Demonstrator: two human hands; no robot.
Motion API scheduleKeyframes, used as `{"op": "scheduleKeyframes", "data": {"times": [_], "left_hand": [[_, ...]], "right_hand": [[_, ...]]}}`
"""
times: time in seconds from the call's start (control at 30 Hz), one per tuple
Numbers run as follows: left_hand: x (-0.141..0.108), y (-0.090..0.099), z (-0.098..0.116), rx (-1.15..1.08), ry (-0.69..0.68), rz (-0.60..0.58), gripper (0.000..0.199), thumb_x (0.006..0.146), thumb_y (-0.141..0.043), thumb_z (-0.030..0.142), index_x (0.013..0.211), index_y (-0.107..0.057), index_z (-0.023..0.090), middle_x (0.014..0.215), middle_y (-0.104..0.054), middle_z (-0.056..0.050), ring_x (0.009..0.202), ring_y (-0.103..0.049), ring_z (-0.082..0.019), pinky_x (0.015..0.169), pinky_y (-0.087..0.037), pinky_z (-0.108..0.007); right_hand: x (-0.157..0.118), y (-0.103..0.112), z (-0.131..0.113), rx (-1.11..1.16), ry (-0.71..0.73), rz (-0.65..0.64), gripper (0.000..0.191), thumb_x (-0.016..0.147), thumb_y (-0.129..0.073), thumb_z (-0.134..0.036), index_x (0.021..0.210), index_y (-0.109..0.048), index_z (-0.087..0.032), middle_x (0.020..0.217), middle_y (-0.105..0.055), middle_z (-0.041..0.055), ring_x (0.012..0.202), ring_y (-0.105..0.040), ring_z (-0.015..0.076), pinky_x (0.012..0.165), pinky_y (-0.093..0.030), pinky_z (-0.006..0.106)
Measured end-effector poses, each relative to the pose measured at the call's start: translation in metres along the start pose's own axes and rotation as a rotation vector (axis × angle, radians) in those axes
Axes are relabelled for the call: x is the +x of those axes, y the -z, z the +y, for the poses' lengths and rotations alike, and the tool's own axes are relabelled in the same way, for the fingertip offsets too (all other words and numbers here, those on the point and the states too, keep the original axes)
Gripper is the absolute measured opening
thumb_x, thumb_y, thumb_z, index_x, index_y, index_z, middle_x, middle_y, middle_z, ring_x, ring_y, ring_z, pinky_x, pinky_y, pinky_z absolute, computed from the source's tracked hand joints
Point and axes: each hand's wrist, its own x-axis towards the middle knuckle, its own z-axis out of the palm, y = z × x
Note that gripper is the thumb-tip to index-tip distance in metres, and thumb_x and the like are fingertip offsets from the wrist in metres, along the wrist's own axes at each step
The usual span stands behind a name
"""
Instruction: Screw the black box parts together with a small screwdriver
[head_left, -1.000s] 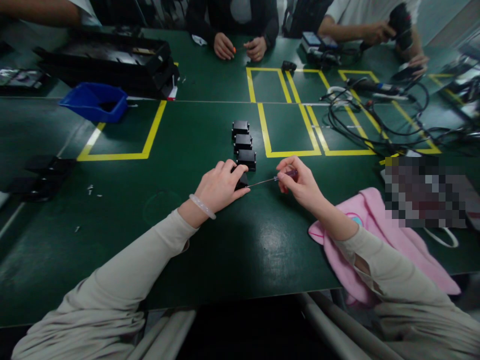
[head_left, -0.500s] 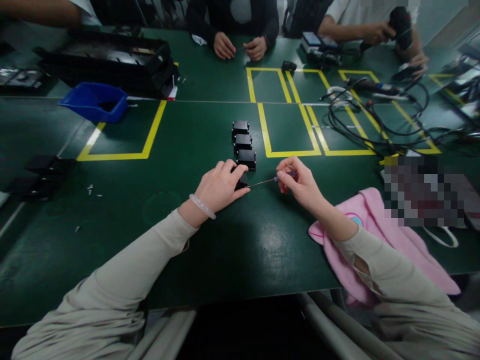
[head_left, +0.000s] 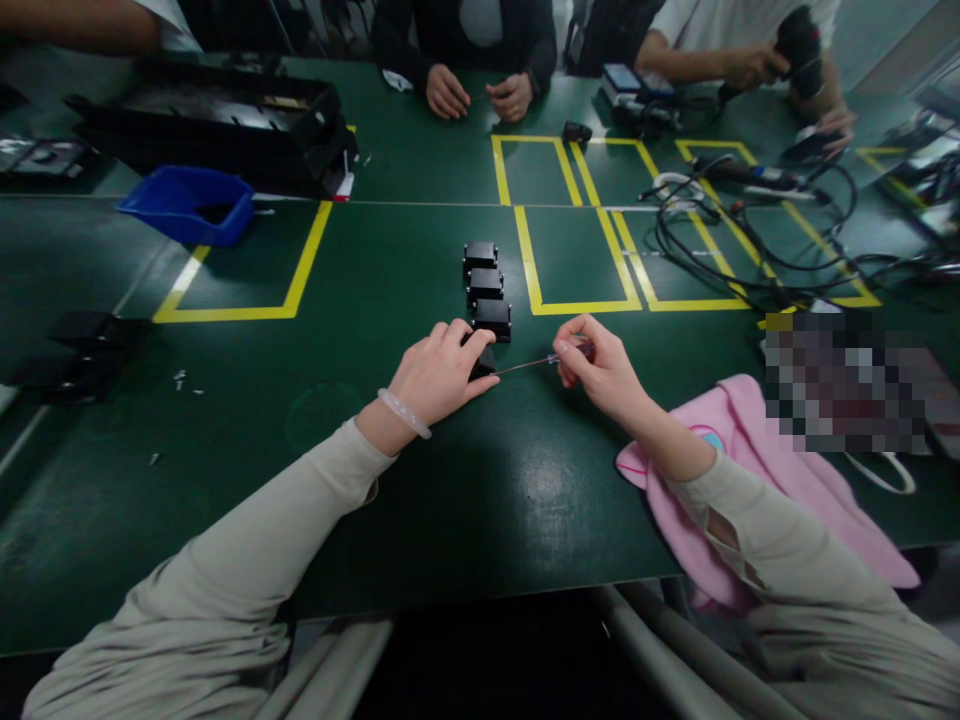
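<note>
My left hand (head_left: 442, 372) is closed on a small black box (head_left: 484, 362), pressing it against the green table; the fingers cover much of it. My right hand (head_left: 596, 362) grips a screwdriver (head_left: 556, 357) by its purplish handle. The thin shaft points left, and its tip meets the right side of the held box beside my left thumb. Just beyond the box, three similar black boxes (head_left: 492, 317) stand in a row running away from me, with small shiny screws at their sides.
On the left lie loose screws (head_left: 179, 380), more black boxes (head_left: 71, 372) and a blue bin (head_left: 196, 205), with a large black tray (head_left: 217, 120) behind. A pink cloth (head_left: 757, 470) lies under my right forearm. Cables (head_left: 739, 225) tangle at right. Co-workers' hands (head_left: 480, 95) rest across the table.
Hardly anything differs. Both hands keep their places, with the screwdriver tip still at the held box; the whole view has shifted very slightly.
</note>
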Motion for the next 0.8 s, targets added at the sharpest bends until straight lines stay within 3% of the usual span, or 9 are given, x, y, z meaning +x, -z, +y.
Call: {"op": "scheduleKeyframes", "data": {"times": [0.23, 0.4, 0.57, 0.8], "left_hand": [[0.0002, -0.0015, -0.0008, -0.001, -0.002, 0.005, 0.051, 0.100, -0.068, 0.047, 0.142, -0.055, 0.021, 0.130, -0.062, -0.013, 0.118, -0.060, -0.031, 0.089, -0.056, -0.037], [0.0001, -0.0029, -0.0013, -0.003, -0.005, 0.011, 0.051, 0.100, -0.067, 0.046, 0.142, -0.054, 0.020, 0.130, -0.062, -0.014, 0.117, -0.060, -0.031, 0.088, -0.056, -0.038], [0.0003, -0.0027, -0.0015, -0.004, -0.008, 0.011, 0.051, 0.101, -0.066, 0.047, 0.142, -0.054, 0.020, 0.131, -0.062, -0.014, 0.118, -0.060, -0.031, 0.088, -0.056, -0.038], [0.0000, -0.0014, -0.0009, -0.001, -0.006, 0.002, 0.050, 0.101, -0.066, 0.047, 0.142, -0.054, 0.020, 0.130, -0.062, -0.014, 0.117, -0.061, -0.030, 0.087, -0.056, -0.037]], "right_hand": [[0.0018, 0.0015, -0.0041, -0.007, -0.033, 0.006, 0.027, 0.092, -0.077, -0.036, 0.089, -0.052, -0.023, 0.062, -0.055, -0.0076, 0.048, -0.052, 0.0086, 0.048, -0.038, 0.026], [0.0018, 0.0014, -0.0036, 0.011, -0.055, -0.001, 0.033, 0.090, -0.079, -0.044, 0.088, -0.055, -0.022, 0.066, -0.062, -0.0048, 0.049, -0.054, 0.0089, 0.048, -0.041, 0.026], [0.0013, -0.0001, -0.0006, 0.046, -0.017, 0.009, 0.037, 0.099, -0.066, -0.057, 0.089, -0.052, -0.024, 0.052, -0.048, -0.0103, 0.043, -0.048, 0.0090, 0.047, -0.038, 0.026], [0.0015, 0.0019, -0.0031, 0.025, -0.026, -0.020, 0.025, 0.099, -0.068, -0.043, 0.096, -0.051, -0.025, 0.059, -0.053, -0.0088, 0.048, -0.051, 0.0097, 0.048, -0.040, 0.025]]}}
